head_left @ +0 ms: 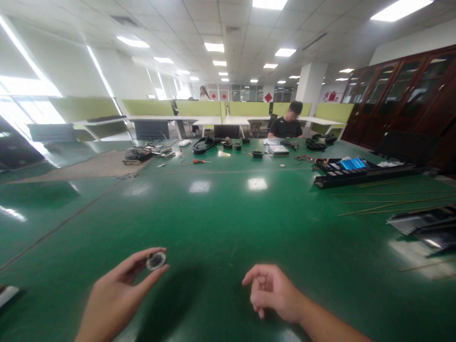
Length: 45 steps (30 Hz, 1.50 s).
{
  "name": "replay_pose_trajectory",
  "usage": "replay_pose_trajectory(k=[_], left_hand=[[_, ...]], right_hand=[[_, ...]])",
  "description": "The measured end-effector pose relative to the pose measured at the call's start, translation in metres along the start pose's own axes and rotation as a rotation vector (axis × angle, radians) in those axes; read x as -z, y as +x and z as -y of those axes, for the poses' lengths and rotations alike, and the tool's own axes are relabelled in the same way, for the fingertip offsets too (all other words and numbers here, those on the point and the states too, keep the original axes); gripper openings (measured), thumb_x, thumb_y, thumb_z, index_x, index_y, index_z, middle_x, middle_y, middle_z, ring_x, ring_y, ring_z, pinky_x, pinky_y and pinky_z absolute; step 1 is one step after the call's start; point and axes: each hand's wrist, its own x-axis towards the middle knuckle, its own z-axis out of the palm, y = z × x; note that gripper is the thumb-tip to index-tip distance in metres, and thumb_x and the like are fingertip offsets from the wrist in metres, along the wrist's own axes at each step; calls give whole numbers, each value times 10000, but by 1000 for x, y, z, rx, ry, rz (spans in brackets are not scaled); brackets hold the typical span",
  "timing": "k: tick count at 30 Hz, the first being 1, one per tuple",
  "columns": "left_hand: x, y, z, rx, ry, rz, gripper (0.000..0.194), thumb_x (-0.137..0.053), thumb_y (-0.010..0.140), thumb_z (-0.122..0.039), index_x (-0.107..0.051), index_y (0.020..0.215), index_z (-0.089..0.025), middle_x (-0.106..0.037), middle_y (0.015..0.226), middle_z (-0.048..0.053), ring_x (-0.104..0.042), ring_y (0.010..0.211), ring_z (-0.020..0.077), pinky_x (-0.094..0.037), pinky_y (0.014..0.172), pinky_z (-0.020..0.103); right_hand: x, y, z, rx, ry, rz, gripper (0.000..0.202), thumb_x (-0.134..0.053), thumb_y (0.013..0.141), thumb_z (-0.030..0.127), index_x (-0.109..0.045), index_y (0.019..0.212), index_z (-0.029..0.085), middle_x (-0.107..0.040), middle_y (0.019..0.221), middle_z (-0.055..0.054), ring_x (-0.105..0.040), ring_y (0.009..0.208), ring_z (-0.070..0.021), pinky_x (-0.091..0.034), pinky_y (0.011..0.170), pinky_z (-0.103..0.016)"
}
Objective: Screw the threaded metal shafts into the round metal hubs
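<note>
One small round object with a pale rim is being pinched by the left hand, lower left of the frame. Lower right of centre, the right hand is hanging half open, fingers loosely curled, over the green tabletop. Farther out, a red-handled screwdriver is lying above centre.

Beyond the left hand, the table bears a brown sheet; ahead and right of the right hand, sticks and a tray; between the hands, far off, a screwdriver.
</note>
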Motion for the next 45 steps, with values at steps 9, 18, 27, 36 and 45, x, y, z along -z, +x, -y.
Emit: replay_pose_trajectory(k=[9, 18, 27, 36, 45], left_hand=[[-75, -7, -82, -442, -319, 416, 277, -657, 931, -377, -678, 1191, -281, -732, 1081, 28, -696, 973, 179, -570, 876, 259], [-117, -28, -58, -572, -314, 509, 388, -639, 928, -262, -582, 1310, -301, -706, 1082, 45, -674, 954, 174, -547, 849, 257], [-121, -28, -63, -471, -383, 517, 230, -688, 889, -251, -655, 1116, -239, -719, 1003, 48, -677, 900, 177, -535, 820, 266], [-122, -31, -69, -543, -426, 574, 264, -662, 943, -347, -636, 1190, -257, -725, 1041, 49, -674, 924, 178, -508, 826, 270], [-122, -33, -67, -586, -381, 545, 257, -663, 944, -352, -620, 1182, -263, -713, 1001, 28, -656, 893, 173, -487, 812, 278]], right_hand=[[3, 2, 9, 191, -217, -267, 358, -702, 795, 171, -595, 1137, 167, -611, 778, 16, -530, 610, -106, -414, 585, -236], [-3, 4, 6, 114, -481, -310, 587, -611, 709, 24, -536, 1254, 228, -612, 968, 0, -583, 667, -112, -469, 641, -250], [-4, 1, 17, 91, -672, -301, 422, -681, 679, 42, -698, 1063, 217, -639, 859, -2, -596, 681, -147, -474, 649, -262], [-5, 0, 18, 129, -699, -266, 313, -709, 703, 72, -726, 981, 215, -664, 884, -14, -632, 784, -178, -471, 697, -267], [-5, 0, 19, 146, -753, -266, 251, -713, 712, 90, -736, 937, 196, -673, 858, -18, -617, 755, -170, -451, 683, -265]])
